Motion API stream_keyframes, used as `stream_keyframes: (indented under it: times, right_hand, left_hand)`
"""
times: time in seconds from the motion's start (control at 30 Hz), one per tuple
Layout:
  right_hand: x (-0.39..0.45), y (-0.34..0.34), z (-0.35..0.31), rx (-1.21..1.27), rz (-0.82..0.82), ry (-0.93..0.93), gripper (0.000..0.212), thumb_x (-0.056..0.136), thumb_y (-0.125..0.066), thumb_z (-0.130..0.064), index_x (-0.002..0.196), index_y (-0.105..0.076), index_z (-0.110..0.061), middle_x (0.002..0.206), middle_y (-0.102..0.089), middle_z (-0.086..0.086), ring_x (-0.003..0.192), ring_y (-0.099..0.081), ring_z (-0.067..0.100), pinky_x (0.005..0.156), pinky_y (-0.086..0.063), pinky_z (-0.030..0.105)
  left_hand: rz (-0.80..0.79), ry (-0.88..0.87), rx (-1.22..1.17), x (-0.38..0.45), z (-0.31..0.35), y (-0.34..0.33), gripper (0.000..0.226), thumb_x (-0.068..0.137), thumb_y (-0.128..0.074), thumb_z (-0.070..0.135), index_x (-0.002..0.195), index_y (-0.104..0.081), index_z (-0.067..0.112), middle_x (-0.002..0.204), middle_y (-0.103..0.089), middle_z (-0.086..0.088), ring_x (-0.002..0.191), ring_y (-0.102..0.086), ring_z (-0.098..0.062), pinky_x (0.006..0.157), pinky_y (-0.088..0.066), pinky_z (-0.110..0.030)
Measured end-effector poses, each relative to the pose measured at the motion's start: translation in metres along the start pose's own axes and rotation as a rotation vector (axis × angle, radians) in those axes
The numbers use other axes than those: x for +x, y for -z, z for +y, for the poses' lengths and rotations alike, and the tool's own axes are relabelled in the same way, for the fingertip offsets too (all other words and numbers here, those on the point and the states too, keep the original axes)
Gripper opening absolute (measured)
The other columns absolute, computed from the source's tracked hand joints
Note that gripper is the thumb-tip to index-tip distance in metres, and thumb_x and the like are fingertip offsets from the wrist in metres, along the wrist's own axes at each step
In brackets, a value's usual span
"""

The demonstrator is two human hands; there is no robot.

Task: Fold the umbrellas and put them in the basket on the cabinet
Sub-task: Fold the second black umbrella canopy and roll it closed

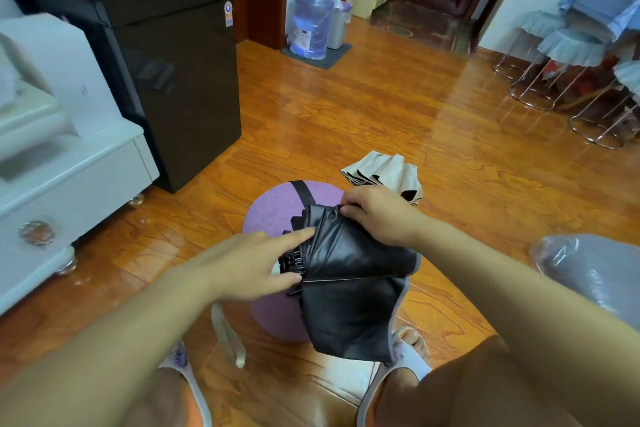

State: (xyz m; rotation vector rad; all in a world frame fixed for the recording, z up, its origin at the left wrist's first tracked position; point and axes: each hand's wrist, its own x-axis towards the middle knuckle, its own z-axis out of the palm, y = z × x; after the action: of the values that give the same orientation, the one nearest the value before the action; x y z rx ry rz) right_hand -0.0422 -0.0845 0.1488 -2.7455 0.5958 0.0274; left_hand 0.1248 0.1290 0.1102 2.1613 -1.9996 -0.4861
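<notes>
The right hand (377, 215) pinches the black umbrella (349, 274) at its far end; the left hand (252, 263), fingers spread, presses its left side.

A home: fridge (166, 55), wooden floor (381, 114), water jug (311, 17), covered stools (571, 48).
</notes>
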Motion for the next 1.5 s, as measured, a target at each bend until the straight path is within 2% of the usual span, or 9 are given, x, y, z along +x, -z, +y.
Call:
stream_keyframes:
  times: [0.1,0.33,0.47,0.53,0.63,0.87,1.2,1.4,1.5]
  right_hand:
    - [0.023,-0.041,0.016,0.060,-0.019,-0.090,0.018,0.103,-0.055,-0.026,0.096,-0.068,-0.016,0.100,-0.070,0.005,0.096,-0.060,0.026,0.077,-0.043,0.036]
    - [0.049,-0.106,0.029,0.016,0.069,-0.107,0.023,0.101,-0.052,-0.033,0.093,-0.067,-0.017,0.099,-0.069,0.007,0.096,-0.060,0.030,0.083,-0.049,0.045]
    - [0.051,-0.107,0.037,0.093,0.113,-0.089,0.020,0.100,-0.056,-0.033,0.094,-0.069,-0.019,0.098,-0.069,0.004,0.096,-0.059,0.028,0.083,-0.049,0.043]
    - [0.054,-0.107,0.039,0.121,0.117,-0.066,0.018,0.099,-0.057,-0.033,0.092,-0.068,-0.020,0.097,-0.069,0.003,0.095,-0.059,0.026,0.082,-0.048,0.042]
    - [0.055,-0.109,0.039,0.161,0.135,-0.053,0.016,0.098,-0.058,-0.032,0.088,-0.066,-0.022,0.093,-0.068,0.000,0.092,-0.059,0.024,0.081,-0.047,0.042]
    - [0.048,-0.099,0.046,0.276,0.171,-0.041,0.014,0.099,-0.056,-0.035,0.087,-0.060,-0.028,0.091,-0.065,-0.004,0.090,-0.055,0.018,0.080,-0.047,0.040]
    - [0.041,-0.098,0.046,0.291,0.158,-0.039,0.014,0.101,-0.058,-0.030,0.097,-0.066,-0.020,0.097,-0.065,-0.001,0.094,-0.053,0.018,0.082,-0.042,0.035]
    - [0.040,-0.094,0.047,0.279,0.127,-0.061,0.016,0.101,-0.055,-0.032,0.094,-0.064,-0.021,0.095,-0.065,-0.001,0.093,-0.055,0.020,0.081,-0.043,0.037]
    - [0.039,-0.081,0.054,0.250,0.099,-0.086,0.018,0.100,-0.057,-0.035,0.092,-0.065,-0.021,0.092,-0.065,-0.002,0.088,-0.056,0.019,0.075,-0.042,0.036]
  left_hand:
    - [-0.026,0.017,0.216,0.010,-0.002,-0.015,0.077,0.101,-0.042,0.063,0.157,0.010,0.053,0.111,-0.070,-0.005,0.103,-0.065,-0.035,0.072,-0.041,-0.040]
    - [-0.179,0.186,0.029,0.032,-0.021,-0.049,0.079,0.097,-0.048,0.060,0.162,-0.006,0.042,0.127,-0.061,-0.003,0.123,-0.045,-0.026,0.101,-0.040,-0.038]
    - [0.158,0.377,0.042,0.055,-0.023,-0.035,0.042,0.096,-0.052,0.049,0.136,-0.058,0.040,0.115,-0.056,-0.001,0.118,-0.044,-0.025,0.097,-0.040,-0.036]
    - [0.293,0.403,-0.261,0.074,-0.024,-0.035,0.018,0.095,-0.064,0.041,0.107,-0.073,0.032,0.097,-0.062,0.003,0.099,-0.055,-0.020,0.082,-0.042,-0.028]
    - [0.239,0.488,-0.601,0.099,-0.014,-0.042,0.014,0.089,-0.076,0.038,0.091,-0.071,0.026,0.082,-0.067,0.005,0.071,-0.058,-0.010,0.061,-0.040,-0.020]
    - [0.380,0.478,-0.635,0.112,-0.012,-0.040,0.022,0.084,-0.081,0.020,0.095,-0.063,0.022,0.084,-0.055,0.007,0.066,-0.046,-0.003,0.062,-0.035,-0.018]
    - [0.307,0.575,-0.572,0.108,-0.014,-0.029,0.016,0.091,-0.076,0.026,0.078,-0.072,0.018,0.067,-0.060,0.012,0.061,-0.051,-0.002,0.053,-0.033,-0.018]
    - [0.345,0.656,-0.820,0.110,-0.014,-0.037,0.017,0.094,-0.073,0.025,0.079,-0.074,0.017,0.079,-0.073,0.005,0.078,-0.064,-0.017,0.070,-0.046,-0.029]
    - [0.310,0.649,-0.779,0.111,-0.017,-0.038,0.023,0.099,-0.065,0.029,0.081,-0.071,0.016,0.077,-0.069,0.002,0.075,-0.061,-0.021,0.063,-0.041,-0.030]
